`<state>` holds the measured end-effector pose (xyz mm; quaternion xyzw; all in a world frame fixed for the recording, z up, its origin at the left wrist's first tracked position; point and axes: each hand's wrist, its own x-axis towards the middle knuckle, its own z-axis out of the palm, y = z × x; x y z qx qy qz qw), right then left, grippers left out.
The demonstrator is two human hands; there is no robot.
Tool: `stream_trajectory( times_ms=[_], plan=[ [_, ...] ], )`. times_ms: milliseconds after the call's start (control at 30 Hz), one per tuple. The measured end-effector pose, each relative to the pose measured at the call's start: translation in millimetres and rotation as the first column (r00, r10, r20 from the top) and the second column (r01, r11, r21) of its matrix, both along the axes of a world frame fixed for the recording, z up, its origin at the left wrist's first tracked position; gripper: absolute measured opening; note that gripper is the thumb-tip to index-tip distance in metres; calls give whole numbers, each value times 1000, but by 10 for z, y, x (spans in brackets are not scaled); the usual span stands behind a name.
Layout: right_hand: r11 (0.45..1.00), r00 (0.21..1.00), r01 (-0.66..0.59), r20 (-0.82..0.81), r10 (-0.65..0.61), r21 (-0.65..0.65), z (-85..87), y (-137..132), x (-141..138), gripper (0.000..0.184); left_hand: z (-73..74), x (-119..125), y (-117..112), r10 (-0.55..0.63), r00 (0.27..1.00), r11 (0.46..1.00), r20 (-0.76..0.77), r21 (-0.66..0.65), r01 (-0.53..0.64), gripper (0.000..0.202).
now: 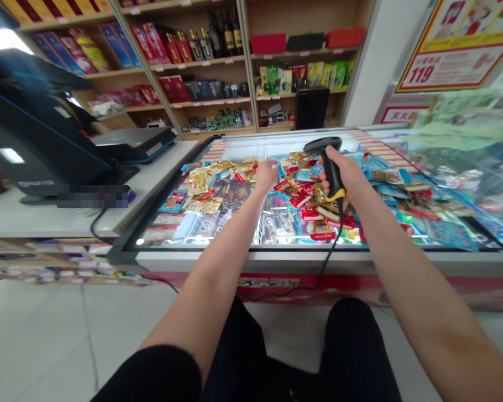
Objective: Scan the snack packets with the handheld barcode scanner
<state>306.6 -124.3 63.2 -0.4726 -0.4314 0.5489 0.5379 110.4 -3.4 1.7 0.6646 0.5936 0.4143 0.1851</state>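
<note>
My right hand (349,172) is wrapped round the black and yellow handle of a barcode scanner (333,174), whose head points left above a freezer. The scanner's cord (334,240) hangs down over the freezer's front edge. My left hand (267,174) reaches in among the snack packets, its fingers curled and mostly hidden behind the knuckles; what they hold, if anything, I cannot make out. Gold packets (209,205) lie to its left, red packets (300,199) to its right, and blue packets (448,231) farther right. All are spread loosely over the freezer's glass top (188,229).
At left, a black checkout machine (46,134) and a flat scale (136,139) stand on a white counter (151,190). Behind the freezer rise shelves (201,64) of boxes and bottles. A tilted glass panel (478,162) is at right. Part of another person's arm (98,127) shows behind the scale.
</note>
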Motion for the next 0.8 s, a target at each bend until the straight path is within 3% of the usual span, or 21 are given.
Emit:
stream_trajectory(
  times_ms=[167,300,500,700,800],
  plan=[
    [998,997,-65,48,66,-12,-13,63,-391,40,-3,-561,246,129,941,992,-313,28,-127,36],
    [991,988,-133,81,134,-7,-77,194,-685,39,-79,-851,316,81,845,994,-529,-22,-110,51],
    [983,977,-180,110,181,-23,-138,367,-1023,40,-127,-1021,99,-85,818,988,-569,-154,-5,52],
    [978,973,-195,113,202,-66,-136,376,-1261,43,110,-1193,-196,-174,810,955,-560,-296,0,41],
    [974,969,-216,112,222,-63,-187,373,-1316,43,165,-1337,-209,-108,875,959,-471,-280,-33,17]
  ],
)
